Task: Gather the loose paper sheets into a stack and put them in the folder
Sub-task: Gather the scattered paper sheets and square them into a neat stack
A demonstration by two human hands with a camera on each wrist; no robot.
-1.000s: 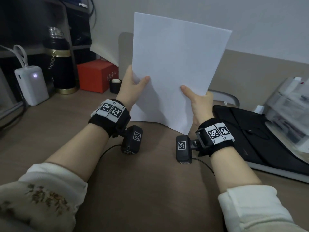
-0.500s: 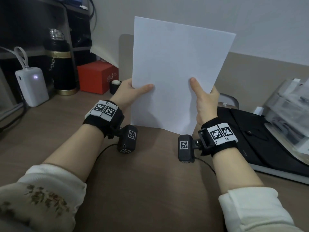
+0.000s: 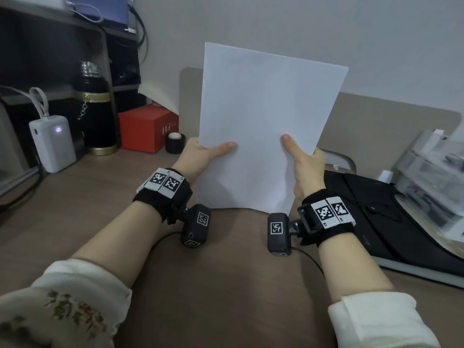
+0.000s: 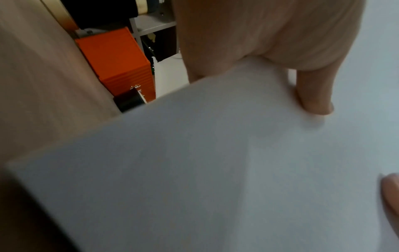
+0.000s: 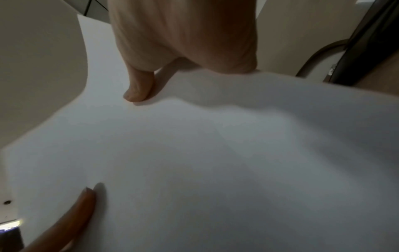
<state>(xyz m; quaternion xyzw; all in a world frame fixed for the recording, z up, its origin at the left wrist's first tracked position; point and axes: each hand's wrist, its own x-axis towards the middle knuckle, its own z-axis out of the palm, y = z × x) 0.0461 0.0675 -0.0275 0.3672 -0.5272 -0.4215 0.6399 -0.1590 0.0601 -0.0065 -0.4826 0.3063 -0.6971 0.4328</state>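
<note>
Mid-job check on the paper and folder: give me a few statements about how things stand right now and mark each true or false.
1. Both hands hold the paper stack upright above the desk. True.
2. The left hand is idle on the desk. False: its thumb pinches the stack's left edge.
3. The right hand grips the stack's right side. True.
4. The stack is already inside the black folder. False: the folder lies shut on the desk to the right.
5. An orange box stands behind the left hand. True.
</note>
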